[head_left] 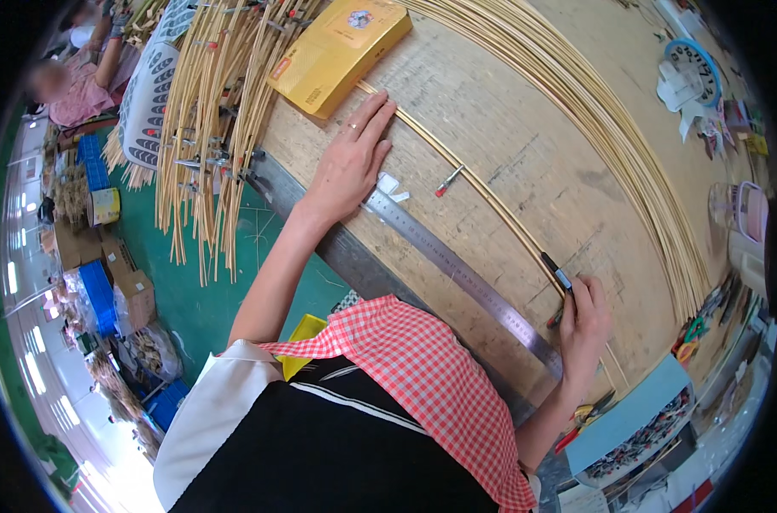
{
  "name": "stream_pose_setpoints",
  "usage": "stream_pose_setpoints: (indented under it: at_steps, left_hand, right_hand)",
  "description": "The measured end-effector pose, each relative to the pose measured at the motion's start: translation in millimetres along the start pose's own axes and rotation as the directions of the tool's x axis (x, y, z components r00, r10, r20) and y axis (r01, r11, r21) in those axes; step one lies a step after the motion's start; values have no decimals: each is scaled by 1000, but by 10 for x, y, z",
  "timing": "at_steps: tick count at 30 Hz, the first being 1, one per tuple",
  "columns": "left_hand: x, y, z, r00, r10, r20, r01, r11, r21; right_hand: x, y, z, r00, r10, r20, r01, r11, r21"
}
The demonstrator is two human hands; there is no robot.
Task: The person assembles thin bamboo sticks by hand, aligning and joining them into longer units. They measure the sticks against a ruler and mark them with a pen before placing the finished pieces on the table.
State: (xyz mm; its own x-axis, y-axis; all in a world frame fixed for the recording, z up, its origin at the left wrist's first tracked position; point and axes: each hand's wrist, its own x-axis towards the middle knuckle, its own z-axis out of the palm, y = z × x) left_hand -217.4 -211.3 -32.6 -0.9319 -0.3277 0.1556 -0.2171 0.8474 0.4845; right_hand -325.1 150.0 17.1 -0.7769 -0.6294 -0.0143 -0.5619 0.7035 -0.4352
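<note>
A bundle of thin bamboo strips (481, 190) lies slantwise across the wooden table, its far end beside a yellow box (344, 50). My left hand (347, 162) is flat with outstretched fingers, the fingertips touching the strips near that box. Toward the other end, my right hand (585, 321) closes its fingers around a slim black pen-like tool (556, 272) that rests along the strips; its exact kind is unclear. Midway, a small metal clip (448, 180) with red tips grips the strips. A steel ruler (461, 274) lies on my side of them, by white scraps (392, 185).
Long bamboo strips (602, 94) curve along the table's far side. More clipped strips (213, 128) overhang its left edge. At right are a light-blue-lidded box (632, 419) of small clips, scissors (689, 340) and a blue clock (694, 70). Another person (85, 90) sits far left.
</note>
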Motion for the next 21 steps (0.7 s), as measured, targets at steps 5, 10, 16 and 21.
stream_pose_setpoints:
  at_steps: [5,10,16,21]
  left_hand:
    - [-26,-28,40,1000,9,-19,-9,1000,24]
    - [-13,-36,67,999,21,-38,-20,1000,23]
    - [7,5,60,1000,11,-26,-10,999,38]
    - [7,26,71,1000,-24,-18,25,999,45]
  right_hand:
    - [10,30,8,1000,1,3,-1,1000,7]
    - [-7,43,2,998,56,29,-57,997,43]
    - [0,23,-16,981,160,-113,-131,964,231]
    - [102,-15,100,910,373,-181,-188,760,622]
